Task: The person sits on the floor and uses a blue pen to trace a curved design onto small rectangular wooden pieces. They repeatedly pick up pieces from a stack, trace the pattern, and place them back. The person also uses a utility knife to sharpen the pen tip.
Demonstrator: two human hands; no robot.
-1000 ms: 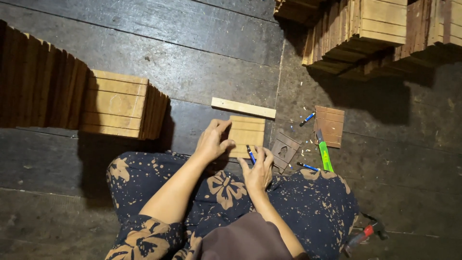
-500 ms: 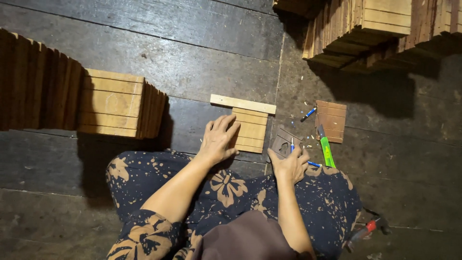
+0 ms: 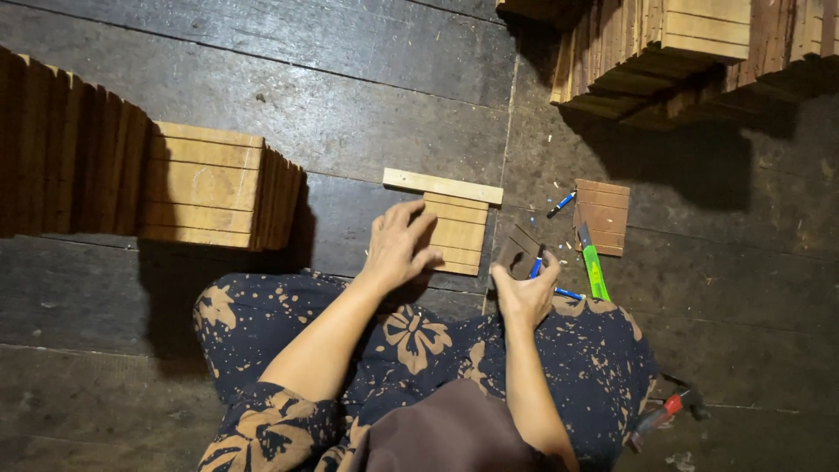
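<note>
Holding a slatted panel (image 3: 456, 232) flat on the floor (image 3: 350, 114), left hand (image 3: 398, 245) lies spread, fingers open, pressing its near edge; the panel butts against a pale strip (image 3: 442, 185). Right hand (image 3: 524, 293) is closed on a dark cut-out template (image 3: 517, 249) and a blue pen (image 3: 536, 265), just right of the panel. Judged step: bringing template to panel for marking; next calls for squaring it up. No labels seen. Green knife (image 3: 594, 273), spare panel (image 3: 601, 215), panel stack (image 3: 205, 185) lie near.
</note>
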